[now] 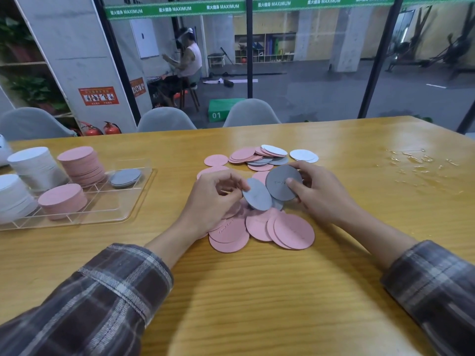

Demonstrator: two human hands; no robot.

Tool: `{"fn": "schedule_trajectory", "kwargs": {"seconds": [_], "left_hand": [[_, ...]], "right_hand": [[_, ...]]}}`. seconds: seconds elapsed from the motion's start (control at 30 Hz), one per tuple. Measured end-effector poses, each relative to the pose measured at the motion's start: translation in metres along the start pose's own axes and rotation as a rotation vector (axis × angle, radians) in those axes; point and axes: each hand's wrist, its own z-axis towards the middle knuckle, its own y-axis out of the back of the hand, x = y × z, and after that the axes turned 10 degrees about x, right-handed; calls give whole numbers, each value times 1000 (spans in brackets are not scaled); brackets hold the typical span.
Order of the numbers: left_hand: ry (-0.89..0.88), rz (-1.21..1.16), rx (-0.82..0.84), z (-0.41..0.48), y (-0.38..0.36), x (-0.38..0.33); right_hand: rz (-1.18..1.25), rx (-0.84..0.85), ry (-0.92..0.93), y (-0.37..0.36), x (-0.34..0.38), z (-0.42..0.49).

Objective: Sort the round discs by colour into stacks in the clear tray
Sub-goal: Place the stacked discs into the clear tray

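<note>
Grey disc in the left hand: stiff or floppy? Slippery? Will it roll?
Probably fairly stiff: the grey disc looks flat though the left hand pinches it only near its edge. Likely light, since a fingertip pinch carries it. Its matte face suggests decent grip; thin and flat, it should lie rather than roll.

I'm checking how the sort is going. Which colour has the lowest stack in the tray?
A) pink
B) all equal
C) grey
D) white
C: the grey stack in the tray is only a few discs high, far below the pink stacks and white stacks.
</note>
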Motion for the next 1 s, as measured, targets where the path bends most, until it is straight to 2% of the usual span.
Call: {"fn": "schedule_trajectory", "kwargs": {"seconds": [0.27,0.43,0.57,0.63,0.73,0.87,1.0], "left_hand": [[52,-87,-23,0,-4,-5],[28,-49,30,-1,-2,-9],[-1,51,-83,2,-6,-10],[-17,88,-116,5,-9,-11],[-12,104,-114,8,-15,-11],[-34,155,-120,13,-20,-8],[77,420,4,11,-24,6]], "right_hand": [[3,-15,-3,0,-2,2],[94,92,-21,-1,0,3],[192,209,-18,-5,3,2],[166,224,28,-4,5,1],[42,223,98,-4,6,-1],[-22,173,100,-2,5,-1],[-39,62,38,3,0,1]]}}
